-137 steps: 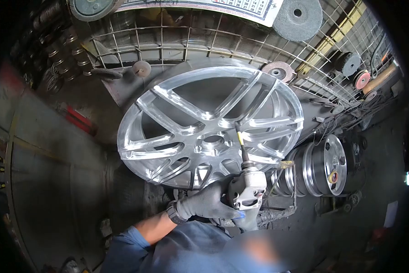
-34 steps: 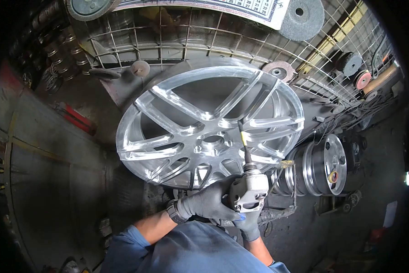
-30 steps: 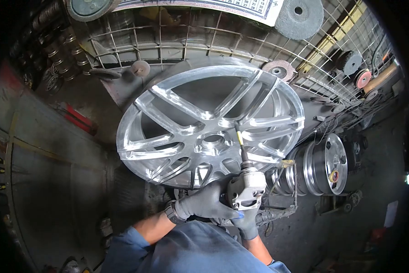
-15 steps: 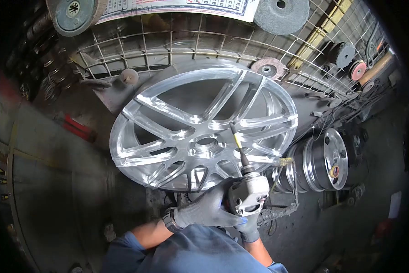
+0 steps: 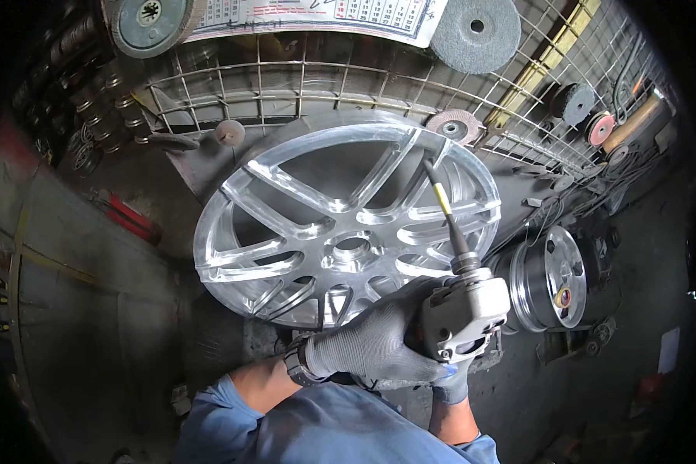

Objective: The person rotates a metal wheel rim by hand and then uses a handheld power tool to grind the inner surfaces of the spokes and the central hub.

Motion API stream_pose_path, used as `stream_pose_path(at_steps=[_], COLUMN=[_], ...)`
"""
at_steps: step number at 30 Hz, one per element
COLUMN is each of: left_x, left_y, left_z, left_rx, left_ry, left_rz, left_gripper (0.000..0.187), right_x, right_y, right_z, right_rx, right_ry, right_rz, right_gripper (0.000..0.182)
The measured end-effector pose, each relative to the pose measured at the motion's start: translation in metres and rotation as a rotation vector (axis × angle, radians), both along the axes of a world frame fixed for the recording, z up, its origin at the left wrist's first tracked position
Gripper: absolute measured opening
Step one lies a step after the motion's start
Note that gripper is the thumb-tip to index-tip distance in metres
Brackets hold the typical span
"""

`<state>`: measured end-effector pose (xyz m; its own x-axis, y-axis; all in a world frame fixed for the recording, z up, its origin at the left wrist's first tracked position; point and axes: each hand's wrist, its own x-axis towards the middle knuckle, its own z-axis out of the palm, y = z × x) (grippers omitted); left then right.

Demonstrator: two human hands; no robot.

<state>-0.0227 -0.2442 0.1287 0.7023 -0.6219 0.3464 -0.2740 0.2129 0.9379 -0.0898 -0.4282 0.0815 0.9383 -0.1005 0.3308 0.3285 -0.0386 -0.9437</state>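
Observation:
A bare silver alloy wheel rim (image 5: 278, 209) lies tilted in front of me, its spokes spread around the centre hole. My left hand (image 5: 375, 332), in a grey glove, wraps around the body of a hand-held electric grinder (image 5: 471, 309). My right hand (image 5: 451, 387), gloved too, is under the grinder's rear end; its fingers are mostly hidden, but it appears closed on the tool. A long dark shaft with a yellow band (image 5: 442, 199) sticks out from the grinder's head. Its tip is at a spoke near the rim's upper right edge; contact is hard to tell.
Behind the wheel stands a wire mesh (image 5: 317, 85) with a calendar (image 5: 309, 17), a large grey disc (image 5: 477, 35) and a flap disc (image 5: 452, 127). More wheels (image 5: 553, 274) stand at the right. Cables (image 5: 619, 185) hang at the far right. A metal panel (image 5: 77, 309) is at the left.
Both hands have moved the grinder to the right. The shaft's tip has gone from near the hub, outward and up along the spokes, to the rim's upper right.

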Motion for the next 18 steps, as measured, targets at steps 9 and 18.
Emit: stream_pose_path(at_steps=[9, 18], left_x=[-0.01, -0.02], left_y=[0.0, 0.003], left_z=[-0.028, -0.073], left_rx=[-0.003, -0.011], left_ry=[0.096, 0.14], left_rz=[-0.014, 0.017], left_gripper=[0.094, 0.096], right_x=[-0.005, -0.009], right_y=[0.006, 0.014], right_z=[-0.015, -0.037], right_rx=[0.005, -0.317], right_ry=[0.046, -0.013], right_rz=[0.046, 0.022], right_gripper=[0.084, 0.074])
